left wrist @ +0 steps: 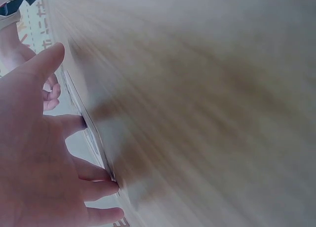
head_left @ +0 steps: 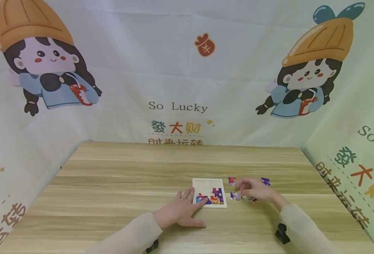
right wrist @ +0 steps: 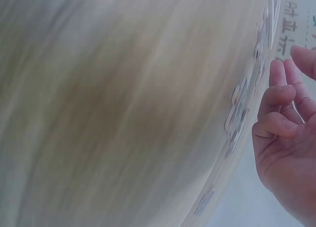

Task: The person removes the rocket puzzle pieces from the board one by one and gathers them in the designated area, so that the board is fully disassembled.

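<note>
A white-rimmed puzzle tray (head_left: 207, 179) lies on the table with several purple, red and yellow puzzle pieces (head_left: 217, 194) joined along its bottom and right side. My left hand (head_left: 179, 209) rests at the tray's left edge, fingers spread, the index finger touching the lower-left pieces. To the right of the tray, my right hand (head_left: 257, 189) hovers over loose puzzle pieces, its fingers loosely curled. In the right wrist view the thumb stands apart from the fingers of that right hand (right wrist: 286, 118), and nothing shows between them. One loose piece (head_left: 235, 196) lies just below its fingertips.
Another loose piece (head_left: 232, 181) lies by the tray's upper right corner, and a purple one (head_left: 265, 181) sits beyond the right hand. A further piece (head_left: 253, 200) is partly hidden under that hand. A printed cloth (head_left: 174, 81) hangs behind the wooden table (head_left: 126, 176).
</note>
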`<act>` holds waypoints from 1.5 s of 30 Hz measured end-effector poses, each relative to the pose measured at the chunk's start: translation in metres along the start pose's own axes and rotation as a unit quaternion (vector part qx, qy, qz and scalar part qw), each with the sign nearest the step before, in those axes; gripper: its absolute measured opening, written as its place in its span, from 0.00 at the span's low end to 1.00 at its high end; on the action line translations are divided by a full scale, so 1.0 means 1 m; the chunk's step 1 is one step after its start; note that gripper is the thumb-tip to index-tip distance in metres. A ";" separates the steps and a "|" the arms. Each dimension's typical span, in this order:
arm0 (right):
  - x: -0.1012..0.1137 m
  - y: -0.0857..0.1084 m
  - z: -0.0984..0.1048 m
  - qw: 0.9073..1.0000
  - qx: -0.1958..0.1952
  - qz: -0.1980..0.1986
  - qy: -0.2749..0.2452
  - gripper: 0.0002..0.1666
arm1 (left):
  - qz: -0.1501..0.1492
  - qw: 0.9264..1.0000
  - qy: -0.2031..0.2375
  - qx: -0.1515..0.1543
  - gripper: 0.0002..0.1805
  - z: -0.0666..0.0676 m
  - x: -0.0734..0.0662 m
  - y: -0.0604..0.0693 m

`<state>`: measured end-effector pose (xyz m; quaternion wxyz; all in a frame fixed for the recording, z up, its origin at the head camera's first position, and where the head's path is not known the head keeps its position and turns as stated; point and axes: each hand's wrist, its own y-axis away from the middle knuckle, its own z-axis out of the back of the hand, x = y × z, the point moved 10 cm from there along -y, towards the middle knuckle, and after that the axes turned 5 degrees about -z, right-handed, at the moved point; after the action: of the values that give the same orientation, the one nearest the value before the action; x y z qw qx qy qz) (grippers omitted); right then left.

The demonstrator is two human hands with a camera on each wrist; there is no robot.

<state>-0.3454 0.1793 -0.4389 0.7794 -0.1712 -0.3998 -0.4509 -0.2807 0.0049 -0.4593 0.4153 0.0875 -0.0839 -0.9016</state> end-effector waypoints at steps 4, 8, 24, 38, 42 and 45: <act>0.008 -0.002 -0.006 1.000 0.008 0.022 0.002 0.16 | 0.002 1.000 0.005 0.004 0.44 -0.001 0.000 0.000; 0.013 -0.005 -0.012 1.000 0.012 0.022 0.020 0.16 | 0.000 1.000 0.008 0.003 0.44 -0.001 0.000 0.000; 0.030 -0.024 -0.033 0.996 -0.004 0.042 0.079 0.19 | -0.002 1.000 0.007 0.005 0.44 -0.003 -0.001 -0.001; 0.030 -0.038 -0.044 0.989 0.007 -0.017 0.147 0.25 | -0.004 1.000 0.002 0.001 0.44 -0.002 0.000 -0.001; 0.033 -0.039 -0.046 0.987 0.011 -0.015 0.162 0.24 | -0.006 1.000 0.003 0.001 0.44 -0.002 0.000 -0.001; 0.034 -0.040 -0.046 0.988 0.014 -0.015 0.153 0.22 | -0.006 1.000 0.005 0.000 0.44 -0.001 0.000 -0.001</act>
<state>-0.3478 0.1096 -0.4448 0.8270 -0.0835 -0.2845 -0.4777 -0.2812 0.0054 -0.4606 0.4105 0.0921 -0.0814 -0.9035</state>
